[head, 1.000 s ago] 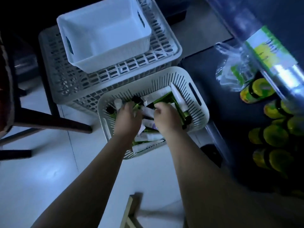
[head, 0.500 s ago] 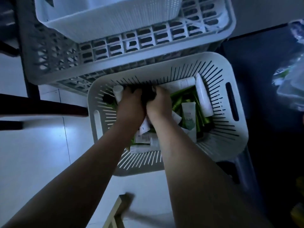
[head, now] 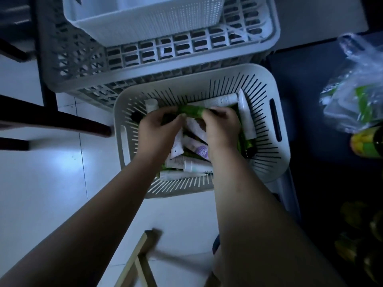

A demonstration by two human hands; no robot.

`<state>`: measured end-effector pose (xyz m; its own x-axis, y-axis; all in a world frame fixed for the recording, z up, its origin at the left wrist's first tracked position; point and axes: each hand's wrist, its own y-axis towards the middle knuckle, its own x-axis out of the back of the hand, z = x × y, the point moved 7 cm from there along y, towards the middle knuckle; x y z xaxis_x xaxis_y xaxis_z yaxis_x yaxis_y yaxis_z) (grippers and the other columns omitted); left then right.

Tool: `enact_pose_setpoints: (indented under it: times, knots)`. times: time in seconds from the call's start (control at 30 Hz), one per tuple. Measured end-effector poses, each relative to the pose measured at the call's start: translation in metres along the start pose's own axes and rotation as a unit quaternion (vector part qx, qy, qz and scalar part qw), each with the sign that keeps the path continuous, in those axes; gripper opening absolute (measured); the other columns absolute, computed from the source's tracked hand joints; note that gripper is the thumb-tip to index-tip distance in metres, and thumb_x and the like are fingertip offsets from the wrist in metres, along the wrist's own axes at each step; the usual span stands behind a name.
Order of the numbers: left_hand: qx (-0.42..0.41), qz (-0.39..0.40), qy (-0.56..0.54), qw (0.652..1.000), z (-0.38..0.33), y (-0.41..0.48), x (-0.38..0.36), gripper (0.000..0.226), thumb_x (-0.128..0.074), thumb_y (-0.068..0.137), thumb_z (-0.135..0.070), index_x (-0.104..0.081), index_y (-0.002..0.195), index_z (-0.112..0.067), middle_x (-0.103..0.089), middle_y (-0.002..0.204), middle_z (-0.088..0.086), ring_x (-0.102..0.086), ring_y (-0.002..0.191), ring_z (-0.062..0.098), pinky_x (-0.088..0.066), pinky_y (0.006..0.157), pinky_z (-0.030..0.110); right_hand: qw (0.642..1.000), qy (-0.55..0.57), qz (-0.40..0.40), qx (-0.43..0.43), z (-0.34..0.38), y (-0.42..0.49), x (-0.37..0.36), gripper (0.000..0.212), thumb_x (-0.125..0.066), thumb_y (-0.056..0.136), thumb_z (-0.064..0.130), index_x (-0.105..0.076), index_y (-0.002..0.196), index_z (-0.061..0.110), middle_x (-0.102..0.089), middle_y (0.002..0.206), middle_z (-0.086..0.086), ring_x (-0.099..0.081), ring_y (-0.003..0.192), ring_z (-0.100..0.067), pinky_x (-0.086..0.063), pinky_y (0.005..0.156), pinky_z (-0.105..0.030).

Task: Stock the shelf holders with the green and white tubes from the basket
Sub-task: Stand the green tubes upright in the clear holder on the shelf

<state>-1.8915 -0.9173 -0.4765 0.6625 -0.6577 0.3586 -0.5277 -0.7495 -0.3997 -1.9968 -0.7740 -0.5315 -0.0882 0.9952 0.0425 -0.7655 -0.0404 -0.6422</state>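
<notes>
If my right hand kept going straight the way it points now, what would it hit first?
Probably the white tube lying along the far wall of the basket, just beyond the green tube your right hand grips. Depth is unclear, so it might pass over it to the wall.

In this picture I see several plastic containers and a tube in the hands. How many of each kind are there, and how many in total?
slotted basket: 1
grey lattice crate: 1
white bin on the crate: 1
green tube, gripped by the left hand and the right hand: 1
Total: 4
</notes>
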Motion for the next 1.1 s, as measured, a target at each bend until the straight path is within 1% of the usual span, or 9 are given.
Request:
enact_pose_setpoints:
  times: [0.07, 0.17, 0.27, 0.33, 0.43, 0.57, 0.7, 0.9, 1.1]
  knots:
    - [0.036, 0.011, -0.095, 0.995, -0.004, -0.012, 0.001, 0.015, -0.076, 0.091, -0.023, -0.08, 0.102, -0.012, -0.078, 0.088, 0.006, -0.074, 0.084, 0.019, -0.06, 0.078, 0.031, 0.998, 0.049, -0.025, -0.004, 0.012, -0.012, 0.015, 0.015, -0.073, 0.074, 0.009, -0.072, 0.086, 0.018, -0.076, 0.088, -0.014, -0.075, 0.083, -0.034, -0.064, 0.073, -0.052]
    - [0.094, 0.012, -0.232, 0.968, -0.009, -0.033, 0.004, 0.011, -0.073, 0.093, -0.011, -0.079, 0.09, -0.003, -0.072, 0.086, 0.018, -0.071, 0.081, 0.029, -0.062, 0.079, 0.034, 0.986, 0.162, 0.001, -0.03, 0.026, -0.038, 0.03, 0.019, -0.064, 0.081, -0.003, -0.074, 0.084, 0.013, -0.073, 0.088, -0.024, -0.074, 0.08, -0.038, -0.063, 0.075, -0.043]
    - [0.098, 0.032, -0.244, 0.964, -0.024, -0.058, 0.007, 0.016, -0.07, 0.09, 0.005, -0.078, 0.083, -0.008, -0.073, 0.08, 0.013, -0.069, 0.077, 0.025, -0.061, 0.082, 0.037, 0.971, 0.225, 0.049, -0.06, 0.036, -0.072, 0.041, 0.038, -0.055, 0.088, -0.006, -0.064, 0.124, 0.005, -0.075, 0.088, -0.016, -0.075, 0.077, -0.026, -0.062, 0.083, -0.038]
    - [0.094, 0.06, -0.265, 0.958, -0.036, -0.074, 0.012, 0.018, -0.073, 0.086, 0.007, -0.075, 0.097, -0.006, -0.075, 0.088, 0.013, -0.071, 0.077, 0.023, -0.061, 0.083, 0.039, 0.96, 0.256, 0.083, -0.077, 0.042, -0.097, 0.044, 0.045, -0.049, 0.09, -0.006, -0.06, 0.133, 0.004, -0.074, 0.09, -0.015, -0.074, 0.078, -0.025, -0.062, 0.083, -0.035]
    - [0.088, 0.095, -0.289, 0.948, -0.06, -0.096, 0.022, 0.055, -0.079, 0.079, 0.007, -0.061, 0.129, -0.008, -0.073, 0.112, 0.017, -0.075, 0.086, 0.028, -0.061, 0.08, 0.047, 0.953, 0.267, 0.121, -0.074, 0.06, -0.136, 0.048, 0.044, -0.042, 0.09, -0.009, -0.063, 0.128, 0.001, -0.07, 0.09, -0.016, -0.071, 0.079, -0.025, -0.061, 0.078, -0.031]
    - [0.072, 0.164, -0.32, 0.93, -0.098, -0.125, 0.035, 0.063, -0.075, 0.078, 0.007, -0.056, 0.136, -0.013, -0.069, 0.118, 0.025, -0.074, 0.082, 0.035, -0.061, 0.069, 0.05, 0.963, 0.214, 0.166, -0.003, 0.101, -0.181, 0.048, 0.036, -0.044, 0.089, -0.011, -0.071, 0.107, 0.003, -0.07, 0.083, -0.013, -0.069, 0.079, -0.022, -0.06, 0.081, -0.03]
    - [-0.019, 0.203, -0.309, 0.929, -0.147, -0.149, 0.04, 0.052, -0.069, 0.078, 0.015, -0.064, 0.125, -0.007, -0.073, 0.113, 0.02, -0.072, 0.099, 0.046, -0.059, 0.088, 0.051, 0.965, 0.174, 0.166, 0.1, 0.145, -0.216, 0.053, 0.029, -0.055, 0.09, -0.006, -0.069, 0.115, -0.002, -0.068, 0.094, -0.017, -0.065, 0.085, -0.026, -0.056, 0.077, -0.031]
    - [-0.121, 0.226, -0.323, 0.911, -0.208, -0.196, 0.037, 0.038, -0.075, 0.088, -0.003, -0.064, 0.124, -0.007, -0.073, 0.109, 0.025, -0.07, 0.085, 0.03, -0.055, 0.073, 0.039, 0.949, 0.146, 0.149, 0.235, 0.193, -0.268, 0.092, 0.029, -0.061, 0.091, -0.002, -0.072, 0.117, 0.003, -0.073, 0.106, -0.02, -0.068, 0.098, -0.03, -0.052, 0.096, -0.043]
    - [-0.154, 0.314, -0.336, 0.874, -0.245, -0.266, 0.001, 0.039, -0.075, 0.085, -0.009, -0.066, 0.123, -0.004, -0.07, 0.112, 0.032, -0.067, 0.096, 0.041, -0.051, 0.094, 0.064, 0.939, 0.152, 0.063, 0.303, 0.208, -0.316, 0.176, 0.028, -0.064, 0.09, -0.005, -0.07, 0.116, 0.005, -0.075, 0.096, -0.009, -0.071, 0.089, -0.023, -0.058, 0.083, -0.035]
